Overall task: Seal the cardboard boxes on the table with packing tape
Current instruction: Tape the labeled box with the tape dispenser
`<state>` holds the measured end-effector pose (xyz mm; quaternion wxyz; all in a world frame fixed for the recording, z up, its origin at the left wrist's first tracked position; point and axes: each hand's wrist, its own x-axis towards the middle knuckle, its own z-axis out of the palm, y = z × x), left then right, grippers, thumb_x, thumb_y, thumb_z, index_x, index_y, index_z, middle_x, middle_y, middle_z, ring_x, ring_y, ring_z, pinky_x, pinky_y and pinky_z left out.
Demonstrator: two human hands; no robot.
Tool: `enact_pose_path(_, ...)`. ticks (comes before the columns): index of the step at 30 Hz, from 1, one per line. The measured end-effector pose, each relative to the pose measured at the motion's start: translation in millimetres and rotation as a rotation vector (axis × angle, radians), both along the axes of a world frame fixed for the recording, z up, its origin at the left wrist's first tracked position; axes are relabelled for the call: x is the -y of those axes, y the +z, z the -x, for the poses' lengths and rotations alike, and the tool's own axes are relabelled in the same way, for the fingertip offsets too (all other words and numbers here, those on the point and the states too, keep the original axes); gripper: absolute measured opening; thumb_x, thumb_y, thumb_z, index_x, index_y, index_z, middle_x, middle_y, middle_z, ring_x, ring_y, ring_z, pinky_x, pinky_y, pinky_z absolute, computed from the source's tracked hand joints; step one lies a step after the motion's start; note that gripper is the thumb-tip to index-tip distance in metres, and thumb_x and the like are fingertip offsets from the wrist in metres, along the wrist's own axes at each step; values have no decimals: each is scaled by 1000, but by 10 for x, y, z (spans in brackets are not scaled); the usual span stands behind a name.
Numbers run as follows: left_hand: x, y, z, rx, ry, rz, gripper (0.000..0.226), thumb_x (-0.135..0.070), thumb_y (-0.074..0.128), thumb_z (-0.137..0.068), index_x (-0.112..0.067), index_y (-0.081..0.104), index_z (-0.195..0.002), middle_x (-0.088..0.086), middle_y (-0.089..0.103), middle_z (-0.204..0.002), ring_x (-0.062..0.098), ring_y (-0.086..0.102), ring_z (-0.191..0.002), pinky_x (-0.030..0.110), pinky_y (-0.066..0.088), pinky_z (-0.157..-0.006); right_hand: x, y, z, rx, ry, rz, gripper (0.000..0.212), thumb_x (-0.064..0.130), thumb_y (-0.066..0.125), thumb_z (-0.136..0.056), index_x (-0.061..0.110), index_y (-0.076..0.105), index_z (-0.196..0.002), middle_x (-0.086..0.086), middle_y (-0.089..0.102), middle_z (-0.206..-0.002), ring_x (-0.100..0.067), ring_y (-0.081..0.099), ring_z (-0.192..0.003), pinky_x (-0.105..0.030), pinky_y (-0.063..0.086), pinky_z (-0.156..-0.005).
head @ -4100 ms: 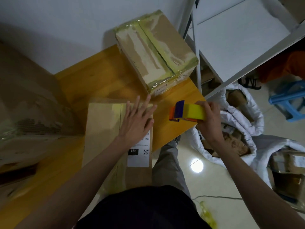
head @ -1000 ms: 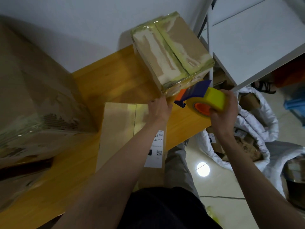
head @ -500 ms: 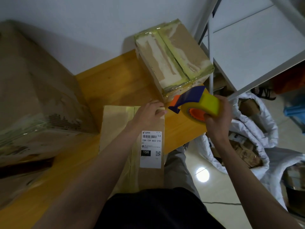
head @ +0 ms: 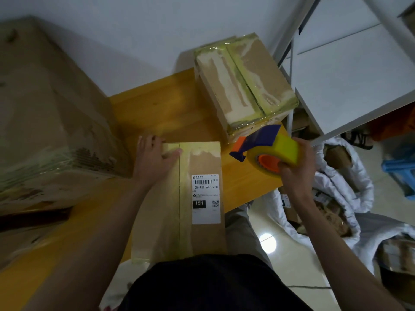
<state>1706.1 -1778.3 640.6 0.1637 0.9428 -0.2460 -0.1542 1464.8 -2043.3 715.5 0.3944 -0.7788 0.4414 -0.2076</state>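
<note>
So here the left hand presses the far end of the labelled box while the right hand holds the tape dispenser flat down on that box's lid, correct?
Not quite. The head view shows the tape dispenser held by the right hand off to the side, clear of the labelled box. The left hand does press its far end.

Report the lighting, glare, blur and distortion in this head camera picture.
Head view: dim, with a greenish cast; a bright lamp reflection glares on the glossy floor tile; the large brown cardboard box at left is smeared soft, while the white shipping label reads sharp; the white metal shelf frame leans and splays from wide-angle distortion.
</note>
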Motion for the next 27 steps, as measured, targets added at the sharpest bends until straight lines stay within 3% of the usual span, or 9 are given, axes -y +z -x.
enact_pose_path(6,107,-25,33,94,-35,-151,75,-75,27,-94,-14,59,-121,14,55,-129,36,43,-126,53,26,-114,11,21,-33,-14,10,-3,65,11,59,-62,19,54,-127,-10,58,-120,-20,53,-107,-35,46,-79)
enact_pose_path(9,145,-36,-15,64,-56,-140,70,-73,29,-95,-19,60,-125,8,56,-133,32,45,-127,51,24,-114,10,52,-65,-1,19,1,66,9,56,-61,14,55,-127,-13,59,-118,-18,52,-106,-27,41,-76)
enact_pose_path(12,142,9,-98,-47,-72,-52,66,-75,39,-90,-27,60,-130,1,57,-136,27,45,-130,48,20,-116,2,92,-112,17,32,9,64,9,56,-61,10,56,-125,-13,60,-117,-24,54,-107,-31,39,-79)
enact_pose_path(14,22,87,-162,-131,-99,-18,84,-86,43,-72,-31,56,-135,1,55,-139,26,45,-132,46,20,-115,5,109,-126,25,49,15,64,8,57,-61,10,56,-124,-12,61,-115,-27,56,-107,-30,40,-76)
enact_pose_path(18,-355,155,-175,-129,-73,-125,122,-98,48,-42,-33,44,-146,5,46,-141,30,36,-134,47,30,-109,-5,169,-119,62,57,-22,63,6,57,-63,12,54,-126,-11,61,-115,-23,57,-105,-23,41,-73)
enact_pose_path(22,-448,90,-108,-175,29,-42,125,-94,56,-40,-29,42,-145,4,44,-140,28,32,-134,48,36,-106,-32,259,-95,109,-8,-139,58,4,58,-70,12,52,-127,6,57,-98,1,54,-82,-12,42,-62)
enact_pose_path(24,-416,92,-78,-185,86,-18,123,-91,58,-39,-26,45,-143,4,45,-139,28,32,-134,46,37,-104,-8,277,-74,117,-80,-249,56,-5,62,-80,11,49,-131,10,56,-95,-3,56,-81,-21,48,-62)
enact_pose_path(27,-357,116,-34,-199,153,31,118,-85,66,-42,-23,45,-141,3,45,-136,27,31,-134,47,37,-105,39,289,-41,155,-164,-456,51,-11,60,-90,10,47,-135,6,61,-96,-8,61,-82,-16,51,-57)
